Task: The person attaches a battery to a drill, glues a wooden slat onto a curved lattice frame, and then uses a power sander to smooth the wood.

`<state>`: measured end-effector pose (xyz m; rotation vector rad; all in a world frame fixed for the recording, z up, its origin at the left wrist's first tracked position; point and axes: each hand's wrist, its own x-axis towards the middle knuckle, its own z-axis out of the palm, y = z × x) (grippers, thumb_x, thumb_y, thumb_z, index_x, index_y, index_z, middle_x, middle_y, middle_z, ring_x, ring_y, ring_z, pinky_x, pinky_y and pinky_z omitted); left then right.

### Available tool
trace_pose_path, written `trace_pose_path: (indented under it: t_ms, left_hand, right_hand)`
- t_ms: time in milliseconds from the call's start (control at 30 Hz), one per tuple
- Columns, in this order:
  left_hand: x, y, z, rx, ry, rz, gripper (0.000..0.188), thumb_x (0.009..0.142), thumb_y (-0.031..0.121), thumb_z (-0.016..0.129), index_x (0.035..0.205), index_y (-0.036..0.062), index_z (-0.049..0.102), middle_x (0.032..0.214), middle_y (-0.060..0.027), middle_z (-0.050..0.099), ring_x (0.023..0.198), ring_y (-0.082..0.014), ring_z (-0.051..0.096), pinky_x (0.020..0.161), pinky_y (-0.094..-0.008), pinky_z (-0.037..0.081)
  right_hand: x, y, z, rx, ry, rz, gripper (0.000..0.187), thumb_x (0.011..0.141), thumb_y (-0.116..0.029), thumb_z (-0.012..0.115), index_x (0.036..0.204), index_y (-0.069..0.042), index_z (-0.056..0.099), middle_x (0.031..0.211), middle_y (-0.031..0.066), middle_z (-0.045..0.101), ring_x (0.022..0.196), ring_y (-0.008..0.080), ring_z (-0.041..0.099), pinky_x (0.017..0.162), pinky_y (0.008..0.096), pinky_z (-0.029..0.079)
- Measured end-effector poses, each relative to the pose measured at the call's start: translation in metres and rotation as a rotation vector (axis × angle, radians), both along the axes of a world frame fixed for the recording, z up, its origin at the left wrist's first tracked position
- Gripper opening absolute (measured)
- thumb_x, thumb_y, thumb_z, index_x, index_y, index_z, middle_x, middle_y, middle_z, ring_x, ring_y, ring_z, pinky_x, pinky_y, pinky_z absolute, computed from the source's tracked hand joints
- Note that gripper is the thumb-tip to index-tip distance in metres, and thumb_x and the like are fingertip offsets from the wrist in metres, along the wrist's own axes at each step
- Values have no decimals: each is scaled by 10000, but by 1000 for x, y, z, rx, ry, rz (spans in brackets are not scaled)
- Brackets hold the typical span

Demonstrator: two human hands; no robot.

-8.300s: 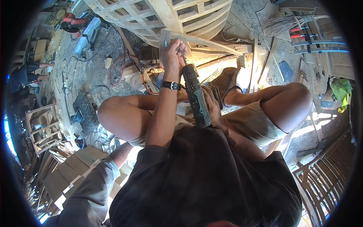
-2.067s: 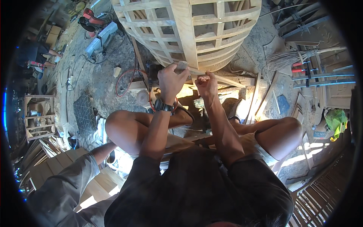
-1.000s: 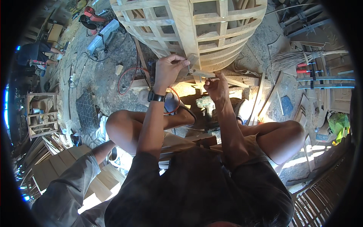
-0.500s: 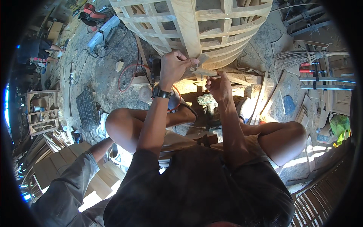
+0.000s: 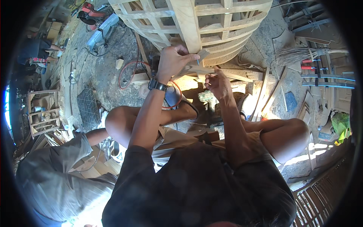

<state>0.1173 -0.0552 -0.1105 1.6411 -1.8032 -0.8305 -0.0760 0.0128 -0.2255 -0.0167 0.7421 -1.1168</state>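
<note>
In front of me stands a large curved frame (image 5: 188,26) of pale wooden slats. My left hand (image 5: 172,63), with a dark watch on its wrist, is closed at the frame's lower edge, its thumb pressed to a small flat grey-brown piece of wood (image 5: 203,55). A thin blue thing shows at the thumb tip, too small to name. Just below lies a narrow wooden strip (image 5: 200,69). My right hand (image 5: 219,86) has its fingers curled at the strip's right end, the index fingertip against it; its grip is partly hidden.
A green-grey power tool (image 5: 207,97) lies between my feet. An orange-red hose (image 5: 120,77) loops at the left. A twig broom (image 5: 297,56) and bar clamps (image 5: 325,80) are on the right. Another person (image 5: 64,174) is close at my lower left; a small wooden rack (image 5: 43,112) stands beyond.
The strip between my hands has shifted and turned slightly, and my right fingers have loosened a little. My left forearm has swung slightly left. The person at lower left has leaned further in.
</note>
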Motion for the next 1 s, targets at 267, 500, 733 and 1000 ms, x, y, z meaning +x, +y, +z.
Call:
trace_pose_path:
  t_ms: [267,500,733,1000]
  left_hand:
    - [7,-7,1,40,-2,-70,459,708,412,874,854,-3,741,746,-82,717,665,-127,656,638,-283,520]
    - [-12,5,-8,-109,98,-23,467,726,388,872,905,-6,696,764,-100,708,682,-168,680,672,-311,541]
    - [-2,16,-28,-231,177,-2,427,799,364,828,872,-9,635,760,-120,703,679,-193,691,643,-320,548]
    - [0,16,-38,-255,177,-8,293,875,263,767,887,-3,644,732,-100,670,651,-197,659,610,-315,516]
  right_hand:
    - [43,-4,-49,150,121,80,323,972,-337,627,1092,-42,572,840,124,624,695,213,587,641,362,479]
    - [62,-7,-55,141,276,82,433,947,-423,644,1051,-5,591,843,123,621,711,210,594,631,344,480]
    - [40,21,-17,-184,853,-182,287,960,-275,655,917,3,601,752,59,618,636,78,529,568,223,429]
    - [28,-28,75,-818,1281,-283,228,927,-170,680,1108,-33,659,879,126,703,751,219,664,708,330,521]
